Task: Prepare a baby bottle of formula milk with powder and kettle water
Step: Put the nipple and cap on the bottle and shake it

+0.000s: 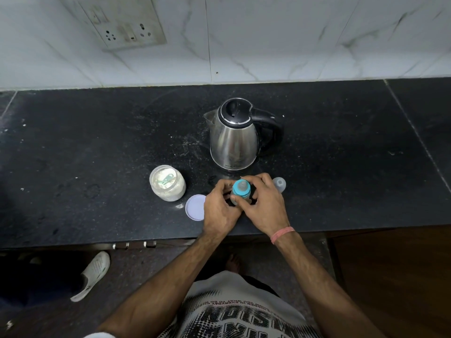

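Gripping the baby bottle [240, 194] between both hands on the black counter [97, 147], my left hand [219, 211] curls round its body while my right hand's [264, 206] fingers pinch the blue collar [241, 189]. Just behind stands the kettle [234, 137]; the open powder jar [167, 182] sits to my left.

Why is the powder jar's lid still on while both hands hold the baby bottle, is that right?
Not quite. The head view shows the powder jar open, its lid lying flat on the counter beside it. Both the left hand and right hand do hold the baby bottle.
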The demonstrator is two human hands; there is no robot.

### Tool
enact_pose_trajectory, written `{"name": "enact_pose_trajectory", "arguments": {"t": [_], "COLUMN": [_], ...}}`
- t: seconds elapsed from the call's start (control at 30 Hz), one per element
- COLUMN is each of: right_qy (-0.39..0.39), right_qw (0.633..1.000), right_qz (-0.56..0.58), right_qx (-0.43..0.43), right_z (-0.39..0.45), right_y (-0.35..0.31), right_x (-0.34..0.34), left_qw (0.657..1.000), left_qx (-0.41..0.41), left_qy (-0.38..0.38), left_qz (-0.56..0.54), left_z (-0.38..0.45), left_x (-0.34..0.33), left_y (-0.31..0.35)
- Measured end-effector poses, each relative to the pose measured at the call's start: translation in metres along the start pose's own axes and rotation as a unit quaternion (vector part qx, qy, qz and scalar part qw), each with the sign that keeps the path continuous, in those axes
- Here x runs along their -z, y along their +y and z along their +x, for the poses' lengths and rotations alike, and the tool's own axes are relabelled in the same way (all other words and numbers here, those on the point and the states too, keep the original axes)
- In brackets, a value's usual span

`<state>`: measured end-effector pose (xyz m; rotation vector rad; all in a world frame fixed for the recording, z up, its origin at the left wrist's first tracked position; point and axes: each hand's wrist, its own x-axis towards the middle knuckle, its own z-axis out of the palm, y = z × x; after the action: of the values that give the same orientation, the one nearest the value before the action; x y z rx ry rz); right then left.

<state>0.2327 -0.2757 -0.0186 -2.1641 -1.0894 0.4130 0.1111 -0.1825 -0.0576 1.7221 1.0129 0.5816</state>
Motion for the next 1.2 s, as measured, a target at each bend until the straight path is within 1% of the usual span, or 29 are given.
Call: {"name": "enact_pose_trajectory", "arguments": {"t": [0.17, 0.33, 0.47, 0.53, 0.63, 0.67, 0.7, 0.77, 0.83, 0.87, 0.93, 1.0, 1.07, 1.13, 1.2], "right_qy": [0.018, 0.071, 0.100, 0.087, 0.008, -0.001, 0.006, 0.058, 0.114, 0.112, 0.057, 0.009, -0.009, 0.009, 0.051], "right_qw": [1.000, 0.997, 0.994, 0.996, 0.998, 0.998, 0.998, 0.998, 0.992, 0.986, 0.976, 0.973, 0.974, 0.979, 0.987], "right_qz": [-0.002, -0.008, -0.004, -0.003, 0.058, 0.067, 0.066, 0.037, -0.063, -0.121, -0.194, -0.207, -0.197, -0.174, -0.131], "right_qx": [-0.020, -0.028, -0.036, -0.030, -0.016, -0.004, 0.005, 0.008, -0.004, -0.024, -0.074, -0.097, -0.108, -0.106, -0.084], "right_z": [0.000, -0.001, -0.003, -0.003, -0.007, -0.009, -0.010, -0.011, -0.005, -0.001, 0.007, 0.012, 0.014, 0.013, 0.012], "right_y": [-0.001, -0.007, -0.012, -0.009, -0.001, 0.002, 0.005, 0.014, 0.023, 0.027, 0.032, 0.037, 0.041, 0.043, 0.040], "right_x": [-0.002, -0.013, -0.018, -0.017, -0.002, 0.005, 0.011, 0.020, 0.026, 0.028, 0.029, 0.027, 0.023, 0.021, 0.021], "left_qw": [1.000, 0.999, 0.999, 0.999, 0.999, 0.999, 0.999, 0.999, 0.999, 0.999, 0.998, 0.998, 0.998, 0.998, 0.999], "left_qx": [0.011, 0.026, 0.025, 0.030, 0.041, 0.041, 0.036, 0.024, 0.027, 0.029, 0.029, 0.025, 0.026, 0.029, 0.031], "left_qy": [-0.002, 0.022, 0.022, 0.019, 0.008, 0.008, 0.010, 0.014, 0.017, 0.018, 0.016, 0.014, 0.013, 0.011, 0.007], "left_qz": [0.001, 0.008, 0.014, 0.015, 0.009, 0.006, 0.007, 0.016, 0.029, 0.036, 0.047, 0.054, 0.052, 0.048, 0.044], "left_z": [0.000, -0.002, -0.002, 0.000, 0.001, 0.002, 0.002, 0.003, 0.005, 0.005, 0.006, 0.006, 0.006, 0.006, 0.006], "left_x": [-0.001, -0.005, -0.004, -0.001, 0.000, 0.000, 0.000, 0.000, -0.001, -0.001, -0.001, 0.000, 0.001, 0.001, 0.002], "left_y": [0.000, 0.002, 0.002, 0.002, -0.001, -0.001, -0.002, -0.004, -0.005, -0.005, -0.006, -0.006, -0.005, -0.004, -0.003]}}
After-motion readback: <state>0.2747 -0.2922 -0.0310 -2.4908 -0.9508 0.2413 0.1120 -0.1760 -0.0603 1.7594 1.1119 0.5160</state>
